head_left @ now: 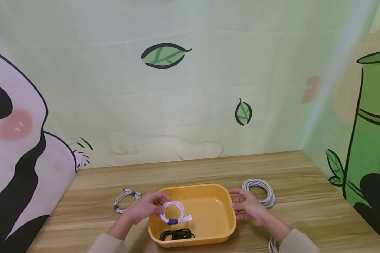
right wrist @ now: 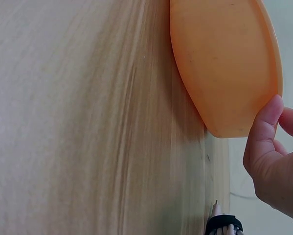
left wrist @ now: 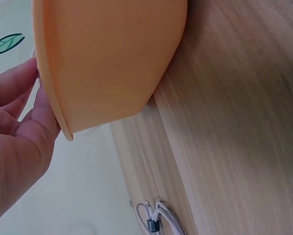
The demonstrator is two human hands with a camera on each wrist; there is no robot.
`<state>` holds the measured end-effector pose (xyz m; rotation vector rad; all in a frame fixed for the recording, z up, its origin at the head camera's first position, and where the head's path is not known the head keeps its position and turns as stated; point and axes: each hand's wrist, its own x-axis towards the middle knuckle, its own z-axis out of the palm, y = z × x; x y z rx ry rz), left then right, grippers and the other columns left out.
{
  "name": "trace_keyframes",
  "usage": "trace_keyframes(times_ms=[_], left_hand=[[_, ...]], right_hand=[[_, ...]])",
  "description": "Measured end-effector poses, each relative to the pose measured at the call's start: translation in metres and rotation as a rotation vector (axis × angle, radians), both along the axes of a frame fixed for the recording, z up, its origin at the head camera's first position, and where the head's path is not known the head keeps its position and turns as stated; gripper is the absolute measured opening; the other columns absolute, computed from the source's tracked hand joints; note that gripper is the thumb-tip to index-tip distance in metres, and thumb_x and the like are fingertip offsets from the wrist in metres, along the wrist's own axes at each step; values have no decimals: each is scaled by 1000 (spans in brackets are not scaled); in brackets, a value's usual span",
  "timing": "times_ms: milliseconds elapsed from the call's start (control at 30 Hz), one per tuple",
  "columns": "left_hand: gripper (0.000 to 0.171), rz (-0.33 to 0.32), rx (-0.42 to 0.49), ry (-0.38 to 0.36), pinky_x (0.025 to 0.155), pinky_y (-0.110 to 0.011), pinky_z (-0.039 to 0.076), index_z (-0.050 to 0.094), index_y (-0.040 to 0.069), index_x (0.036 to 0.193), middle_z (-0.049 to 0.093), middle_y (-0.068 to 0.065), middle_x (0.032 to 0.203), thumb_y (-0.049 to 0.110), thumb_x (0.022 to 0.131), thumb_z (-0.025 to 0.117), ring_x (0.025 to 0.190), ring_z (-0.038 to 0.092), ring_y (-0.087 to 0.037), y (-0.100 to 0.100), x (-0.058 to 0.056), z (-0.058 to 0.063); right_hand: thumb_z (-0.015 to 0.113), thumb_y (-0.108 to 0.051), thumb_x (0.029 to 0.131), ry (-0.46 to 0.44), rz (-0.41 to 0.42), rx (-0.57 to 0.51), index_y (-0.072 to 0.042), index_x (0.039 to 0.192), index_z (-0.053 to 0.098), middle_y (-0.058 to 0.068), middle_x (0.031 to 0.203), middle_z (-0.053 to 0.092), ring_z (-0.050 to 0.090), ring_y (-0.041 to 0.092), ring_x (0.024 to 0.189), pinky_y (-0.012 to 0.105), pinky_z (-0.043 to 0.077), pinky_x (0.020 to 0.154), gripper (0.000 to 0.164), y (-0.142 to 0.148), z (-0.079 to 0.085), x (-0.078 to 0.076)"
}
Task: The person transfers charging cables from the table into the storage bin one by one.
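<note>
In the head view a yellow plastic basin (head_left: pixel 206 211) sits on the table. My left hand (head_left: pixel 149 207) is at its left rim and pinches a coiled white USB cable (head_left: pixel 181 211) with a dark blue tie, held over the inside of the basin. A bundled black cable (head_left: pixel 178 234) lies on the basin floor, near the front left. With thumb and fingers, my right hand (head_left: pixel 248 207) holds the basin's right rim. In the left wrist view the left hand's fingers (left wrist: pixel 43 110) are against the rim, and the cable is mostly hidden there.
A white cable coil (head_left: pixel 126 200) with dark ties lies left of the basin. On the right is a thicker grey-white cable coil (head_left: pixel 266 191), and another pale cable (head_left: pixel 273 244) shows partly beneath the right forearm. A printed cloth backdrop (head_left: pixel 206 116) rises behind the wooden table (head_left: pixel 177 172).
</note>
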<state>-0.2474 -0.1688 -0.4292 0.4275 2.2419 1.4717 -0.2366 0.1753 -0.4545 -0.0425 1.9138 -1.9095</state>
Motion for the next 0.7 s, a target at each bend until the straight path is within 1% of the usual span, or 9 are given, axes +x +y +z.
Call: trace_keyframes(times_ms=[167,267,700], left_hand=[[24,-27,-21,19,60,-28,51,56,0,102,53,-11,84,-7,80,49,71,50,-16,1,0,-1],[24,-33,-39,26,59,-27,50,57,1,101,53,-11,83,-8,80,48,70,50,-16,2,0,-2],[24,-9,-140,86,55,-30,51,58,0,94,51,-7,76,-12,75,48,64,49,-15,12,2,2]], right_hand=[[55,0,81,-1,2,2,-1,131,28,3,82,50,51,8,55,20,46,49,57,0,0,0],[55,0,80,-2,0,4,-1,131,28,3,82,50,51,8,54,20,46,49,57,-1,0,0],[57,0,80,0,2,-1,-1,131,28,3,83,50,51,8,55,20,46,49,59,0,-1,0]])
